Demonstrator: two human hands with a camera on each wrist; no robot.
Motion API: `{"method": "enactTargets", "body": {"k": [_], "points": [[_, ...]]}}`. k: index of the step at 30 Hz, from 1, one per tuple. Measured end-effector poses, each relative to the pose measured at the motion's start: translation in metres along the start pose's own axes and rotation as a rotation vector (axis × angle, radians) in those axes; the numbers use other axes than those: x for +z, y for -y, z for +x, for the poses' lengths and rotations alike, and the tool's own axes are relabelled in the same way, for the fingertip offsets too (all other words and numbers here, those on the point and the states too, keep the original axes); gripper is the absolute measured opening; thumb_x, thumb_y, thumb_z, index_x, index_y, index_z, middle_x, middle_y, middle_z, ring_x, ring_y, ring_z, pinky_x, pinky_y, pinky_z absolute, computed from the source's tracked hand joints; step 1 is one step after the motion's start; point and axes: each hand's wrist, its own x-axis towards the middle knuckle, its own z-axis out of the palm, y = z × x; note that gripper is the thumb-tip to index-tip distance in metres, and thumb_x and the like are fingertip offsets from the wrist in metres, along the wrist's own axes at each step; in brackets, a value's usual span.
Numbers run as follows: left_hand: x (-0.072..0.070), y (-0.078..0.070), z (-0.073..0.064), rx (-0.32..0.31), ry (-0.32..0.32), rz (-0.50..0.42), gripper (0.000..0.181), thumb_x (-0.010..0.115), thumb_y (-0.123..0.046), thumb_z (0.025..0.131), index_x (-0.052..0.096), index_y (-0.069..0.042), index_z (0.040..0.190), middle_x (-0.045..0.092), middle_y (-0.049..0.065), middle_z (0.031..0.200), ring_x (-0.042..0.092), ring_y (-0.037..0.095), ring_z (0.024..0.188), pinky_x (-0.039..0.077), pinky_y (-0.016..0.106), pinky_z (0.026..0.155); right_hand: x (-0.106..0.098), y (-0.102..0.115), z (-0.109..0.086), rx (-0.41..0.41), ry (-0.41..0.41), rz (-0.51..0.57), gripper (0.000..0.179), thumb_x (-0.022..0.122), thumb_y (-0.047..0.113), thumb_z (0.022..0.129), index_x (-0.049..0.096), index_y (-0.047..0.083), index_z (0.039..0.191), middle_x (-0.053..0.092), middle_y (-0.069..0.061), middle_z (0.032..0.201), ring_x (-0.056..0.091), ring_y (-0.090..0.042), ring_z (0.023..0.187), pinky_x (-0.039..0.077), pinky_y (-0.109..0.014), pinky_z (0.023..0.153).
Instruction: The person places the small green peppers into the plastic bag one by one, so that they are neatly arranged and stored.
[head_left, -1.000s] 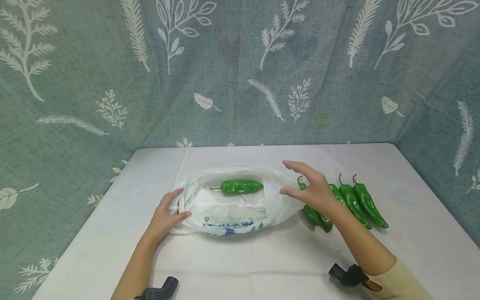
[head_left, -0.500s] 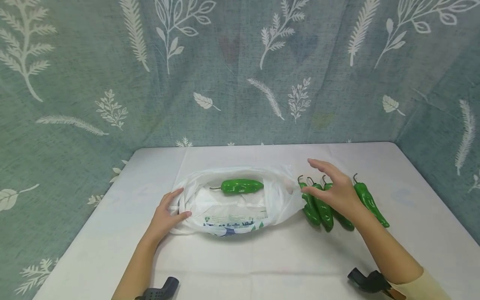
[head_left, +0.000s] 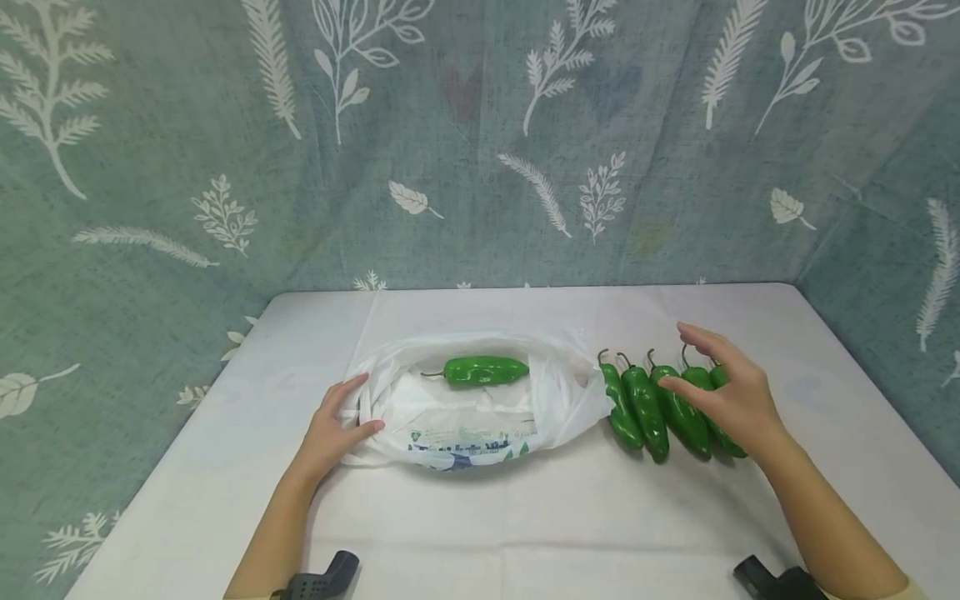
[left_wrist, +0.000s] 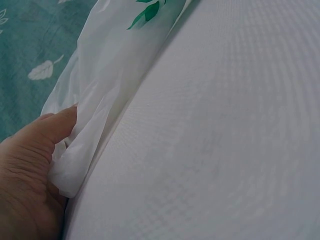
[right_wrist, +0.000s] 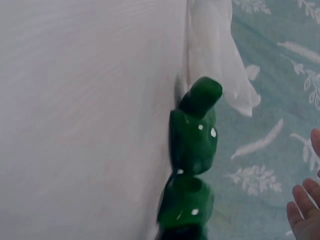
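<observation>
A white plastic bag (head_left: 562,417) with blue and green print lies mouth up on the table. One long green chili pepper (head_left: 486,371) is inside its mouth, stem to the left. My left hand (head_left: 330,421) holds the bag's left end, thumb and fingers around the edge; the left wrist view shows the thumb (left_wrist: 60,122) lying against the folded plastic. My right hand (head_left: 735,400) hovers over the right end of a row of green chili peppers (head_left: 647,412), thumb and fingers apart with nothing between them. It partly hides the rightmost peppers.
The white-covered table (head_left: 450,533) ends at a green leaf-patterned cloth backdrop (head_left: 480,167) behind and at both sides. The pepper row touches or nearly touches the bag's right end; I cannot tell which.
My right hand has moved right, from above the bag's right end to the far end of the pepper row, uncovering the nearer peppers. The left hand and bag stay put.
</observation>
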Motion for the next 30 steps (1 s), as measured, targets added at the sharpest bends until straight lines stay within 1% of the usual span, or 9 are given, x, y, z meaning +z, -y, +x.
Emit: {"method": "enactTargets", "body": {"k": [3, 9, 10, 18, 21, 23, 25, 28, 30], "points": [[-0.001, -0.001, 0.000, -0.010, 0.002, 0.005, 0.083, 0.079, -0.026, 0.076, 0.034, -0.021, 0.146, 0.027, 0.014, 0.150, 0.017, 0.043, 0.141, 0.013, 0.068, 0.108, -0.006, -0.005, -0.006, 0.019, -0.011, -0.013, 0.081, 0.084, -0.006, 0.057, 0.054, 0.004, 0.131, 0.059, -0.014, 0.126, 0.041, 0.016, 0.117, 0.031, -0.002, 0.096], [-0.001, -0.002, 0.000, -0.008, 0.003, -0.002, 0.083, 0.079, -0.026, 0.076, 0.034, -0.020, 0.146, 0.027, 0.014, 0.150, 0.017, 0.043, 0.141, 0.013, 0.068, 0.108, -0.018, -0.015, -0.017, 0.084, -0.042, -0.009, 0.079, 0.084, -0.005, 0.059, 0.055, 0.007, 0.131, 0.050, 0.025, 0.124, 0.041, 0.017, 0.113, 0.031, -0.001, 0.094], [-0.001, -0.002, -0.001, -0.006, 0.004, -0.007, 0.083, 0.079, -0.026, 0.076, 0.034, -0.020, 0.146, 0.027, 0.014, 0.150, 0.017, 0.043, 0.141, 0.012, 0.068, 0.108, -0.020, -0.016, -0.019, 0.103, -0.044, -0.012, 0.078, 0.084, -0.003, 0.060, 0.055, 0.008, 0.132, 0.051, 0.026, 0.124, 0.040, 0.018, 0.113, 0.030, 0.000, 0.093], [0.000, -0.003, 0.000, 0.003, 0.009, -0.017, 0.083, 0.078, -0.029, 0.077, 0.034, -0.019, 0.146, 0.027, 0.014, 0.150, 0.017, 0.043, 0.141, 0.013, 0.068, 0.109, -0.033, -0.032, -0.031, 0.285, -0.023, -0.062, 0.070, 0.081, 0.010, 0.073, 0.051, 0.016, 0.136, 0.054, 0.015, 0.131, 0.034, 0.023, 0.108, 0.031, 0.003, 0.080], [0.001, -0.004, 0.000, 0.006, 0.009, -0.017, 0.083, 0.078, -0.029, 0.077, 0.034, -0.019, 0.146, 0.027, 0.014, 0.150, 0.017, 0.043, 0.141, 0.013, 0.068, 0.109, -0.036, -0.039, -0.035, 0.337, -0.008, -0.094, 0.069, 0.079, 0.017, 0.076, 0.049, 0.018, 0.138, 0.054, 0.000, 0.136, 0.032, 0.025, 0.106, 0.028, 0.002, 0.081], [0.001, -0.004, 0.000, 0.005, 0.009, -0.014, 0.083, 0.078, -0.029, 0.077, 0.034, -0.019, 0.146, 0.028, 0.014, 0.150, 0.017, 0.043, 0.141, 0.013, 0.068, 0.109, -0.038, -0.043, -0.037, 0.363, 0.003, -0.107, 0.069, 0.078, 0.019, 0.078, 0.047, 0.016, 0.139, 0.053, -0.010, 0.137, 0.038, 0.016, 0.113, 0.028, -0.001, 0.085], [0.001, -0.003, 0.000, 0.007, 0.008, -0.012, 0.083, 0.078, -0.028, 0.077, 0.034, -0.019, 0.146, 0.028, 0.014, 0.150, 0.017, 0.043, 0.141, 0.013, 0.067, 0.109, -0.039, -0.047, -0.038, 0.388, 0.015, -0.113, 0.069, 0.077, 0.020, 0.080, 0.046, 0.014, 0.140, 0.051, -0.018, 0.137, 0.044, -0.003, 0.121, 0.031, -0.005, 0.091], [0.001, -0.003, -0.001, 0.007, 0.005, -0.002, 0.082, 0.078, -0.028, 0.077, 0.034, -0.019, 0.146, 0.028, 0.014, 0.150, 0.017, 0.043, 0.141, 0.013, 0.067, 0.109, -0.039, -0.052, -0.041, 0.431, 0.037, -0.133, 0.069, 0.075, 0.024, 0.081, 0.044, 0.014, 0.142, 0.049, -0.020, 0.138, 0.045, -0.027, 0.121, 0.033, -0.008, 0.090], [0.001, -0.003, -0.001, 0.008, 0.003, 0.002, 0.082, 0.078, -0.028, 0.077, 0.034, -0.018, 0.146, 0.028, 0.014, 0.150, 0.017, 0.043, 0.141, 0.013, 0.067, 0.109, -0.039, -0.056, -0.042, 0.451, 0.051, -0.132, 0.069, 0.074, 0.026, 0.082, 0.043, 0.013, 0.142, 0.048, -0.020, 0.139, 0.044, -0.032, 0.121, 0.037, -0.013, 0.092]]}}
